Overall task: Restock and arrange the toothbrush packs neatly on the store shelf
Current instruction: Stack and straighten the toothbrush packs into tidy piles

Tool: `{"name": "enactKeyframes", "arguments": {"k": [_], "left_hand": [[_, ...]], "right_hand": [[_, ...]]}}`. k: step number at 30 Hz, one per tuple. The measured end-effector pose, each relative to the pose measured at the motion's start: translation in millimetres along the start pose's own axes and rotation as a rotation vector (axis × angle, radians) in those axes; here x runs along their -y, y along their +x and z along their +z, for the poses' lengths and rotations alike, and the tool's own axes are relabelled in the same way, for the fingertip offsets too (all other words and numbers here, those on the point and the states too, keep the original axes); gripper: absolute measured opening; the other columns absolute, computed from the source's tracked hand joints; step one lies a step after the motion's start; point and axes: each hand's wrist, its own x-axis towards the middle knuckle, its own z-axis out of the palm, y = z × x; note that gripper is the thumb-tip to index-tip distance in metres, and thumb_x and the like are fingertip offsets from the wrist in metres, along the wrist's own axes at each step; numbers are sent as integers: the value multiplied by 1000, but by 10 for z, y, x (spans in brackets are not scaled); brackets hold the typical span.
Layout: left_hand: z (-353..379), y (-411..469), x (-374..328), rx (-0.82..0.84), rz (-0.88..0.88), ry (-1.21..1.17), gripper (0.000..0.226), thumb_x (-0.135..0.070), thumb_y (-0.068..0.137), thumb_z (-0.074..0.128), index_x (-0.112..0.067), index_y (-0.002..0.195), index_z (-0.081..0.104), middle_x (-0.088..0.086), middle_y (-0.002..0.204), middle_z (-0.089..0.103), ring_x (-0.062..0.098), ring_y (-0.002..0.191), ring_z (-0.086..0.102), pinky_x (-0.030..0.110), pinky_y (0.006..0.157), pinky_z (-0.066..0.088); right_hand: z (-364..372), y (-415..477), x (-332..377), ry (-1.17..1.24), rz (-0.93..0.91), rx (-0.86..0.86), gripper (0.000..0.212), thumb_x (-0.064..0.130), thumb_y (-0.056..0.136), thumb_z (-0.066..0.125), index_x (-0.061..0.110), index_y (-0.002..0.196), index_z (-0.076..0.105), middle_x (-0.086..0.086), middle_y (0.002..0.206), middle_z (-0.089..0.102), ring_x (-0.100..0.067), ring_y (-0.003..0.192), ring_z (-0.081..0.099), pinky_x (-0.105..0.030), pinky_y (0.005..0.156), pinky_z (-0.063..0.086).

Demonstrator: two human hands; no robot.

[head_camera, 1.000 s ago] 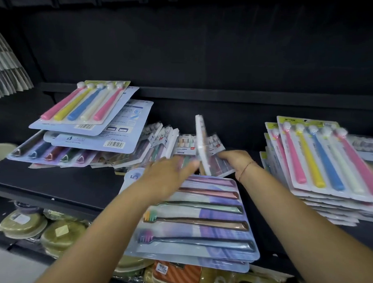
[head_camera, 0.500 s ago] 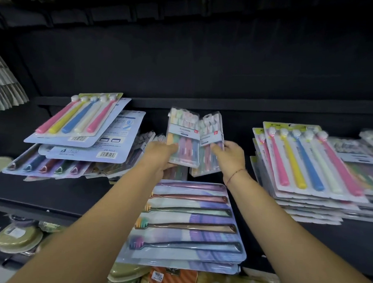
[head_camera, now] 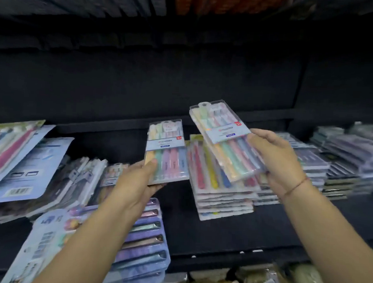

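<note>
so the left hand (head_camera: 136,182) pinches the upright toothbrush pack (head_camera: 167,149) at its bottom corner, thumb in front, other fingers hidden behind it. The right hand (head_camera: 274,164) has its fingers (head_camera: 253,142) curled round the tilted toothbrush pack (head_camera: 222,136), just above the blister-pack stack (head_camera: 221,198) on the shelf (head_camera: 220,234). Labels are too blurry to read.

Left hand (head_camera: 134,182): fingers lying behind upright pack (head_camera: 166,149), only thumb showing. Right hand (head_camera: 276,160): covering lower right corner of tilted pack (head_camera: 222,136). Tilted pack hiding top of card stack (head_camera: 221,202) beneath. Left forearm (head_camera: 87,233) crossing large five-brush pack (head_camera: 147,242), hiding brush heads. Pile (head_camera: 20,155) being cut off by left frame edge. Label print on both held packs blurring, mostly unreadable. Goods at top edge (head_camera: 187,2) and lower right corner (head_camera: 282,280) smearing beyond recognition.
</note>
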Motion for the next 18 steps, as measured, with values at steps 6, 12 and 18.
{"name": "enactKeyframes", "arguments": {"k": [6,12,18], "left_hand": [[921,-16,127,264,-45,83,25,-4,101,47,-16,118,60,3,103,73,14,81,71,31,64,57],[1906,238,425,267,-63,236,53,1,95,55,-23,140,39,5,119,63,21,90,63,31,61,54],[2386,392,728,181,-75,416,49,5,92,53,-8,137,38,4,103,54,23,100,55,37,88,50]], "right_hand": [[-1339,771,-83,-139,85,-211,5,18,90,68,15,88,65,-12,104,64,-24,89,60,-42,82,49],[-1727,1192,-172,-223,133,-247,17,7,89,68,14,77,58,-9,90,62,-18,73,54,-23,63,48],[-2006,1430,-433,-205,237,-251,9,14,87,73,11,88,64,-19,115,67,-34,103,64,-49,96,52]]}}
